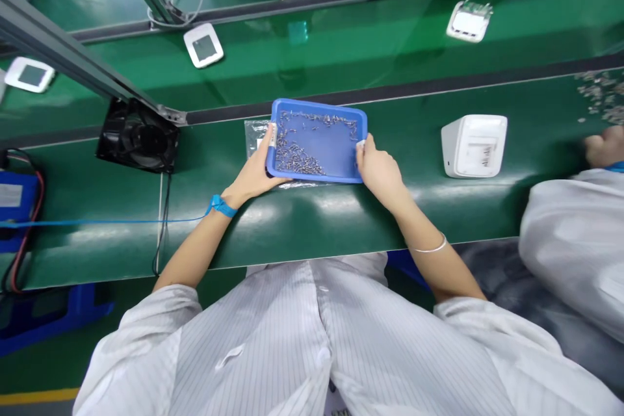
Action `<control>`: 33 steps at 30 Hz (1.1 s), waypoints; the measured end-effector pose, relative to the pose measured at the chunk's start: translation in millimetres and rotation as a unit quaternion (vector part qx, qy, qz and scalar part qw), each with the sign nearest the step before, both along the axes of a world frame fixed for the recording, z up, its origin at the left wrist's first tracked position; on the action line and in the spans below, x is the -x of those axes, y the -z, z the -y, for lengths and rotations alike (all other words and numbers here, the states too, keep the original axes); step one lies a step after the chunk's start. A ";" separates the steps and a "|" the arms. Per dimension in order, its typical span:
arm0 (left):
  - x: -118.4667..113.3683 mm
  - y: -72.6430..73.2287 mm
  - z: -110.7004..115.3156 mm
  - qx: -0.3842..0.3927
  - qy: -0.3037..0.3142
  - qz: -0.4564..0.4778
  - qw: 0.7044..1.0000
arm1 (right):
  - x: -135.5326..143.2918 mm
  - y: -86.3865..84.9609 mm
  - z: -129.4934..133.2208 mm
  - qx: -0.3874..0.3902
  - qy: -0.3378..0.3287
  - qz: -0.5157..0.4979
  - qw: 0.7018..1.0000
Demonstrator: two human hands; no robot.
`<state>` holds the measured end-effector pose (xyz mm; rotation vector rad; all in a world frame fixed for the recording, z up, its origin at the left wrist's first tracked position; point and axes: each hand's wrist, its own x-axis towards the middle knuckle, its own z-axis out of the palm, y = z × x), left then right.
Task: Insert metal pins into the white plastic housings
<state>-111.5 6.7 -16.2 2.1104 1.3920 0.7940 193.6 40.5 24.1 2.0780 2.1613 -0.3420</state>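
Observation:
A shallow blue tray (338, 155) is held between my two hands above the green bench. Many small metal screws (298, 159) lie in it, heaped toward the near left corner, with a thinner line along the far wall. My left hand (258, 168) grips the tray's left end, thumb up on the rim. On the right end, my right hand (379, 168) has its fingers closed around the rim. Partly under the tray, a clear plastic bag (254, 135) shows at its left. A blue wrist strap (223, 206) with a cord circles my left wrist.
A white device housing (475, 146) stands to the right. Farther right are a co-worker's hand (604, 146) and scattered small parts (602, 94). A black fan (139, 136) sits left, beneath a metal post (88, 58). White panels with screens (203, 45) lie on the strip behind.

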 end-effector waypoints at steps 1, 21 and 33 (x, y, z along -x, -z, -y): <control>1.8 0.1 2.6 -0.020 -0.010 0.016 1.000 | 3.6 -0.6 1.1 0.008 -0.002 0.007 1.000; 13.0 -2.8 19.6 0.020 -0.019 -0.130 0.991 | 17.4 -5.9 -2.4 -0.020 -0.039 0.043 0.998; 12.3 1.3 17.0 0.025 -0.021 -0.138 0.990 | 20.4 -2.7 -4.2 0.000 -0.040 0.047 0.998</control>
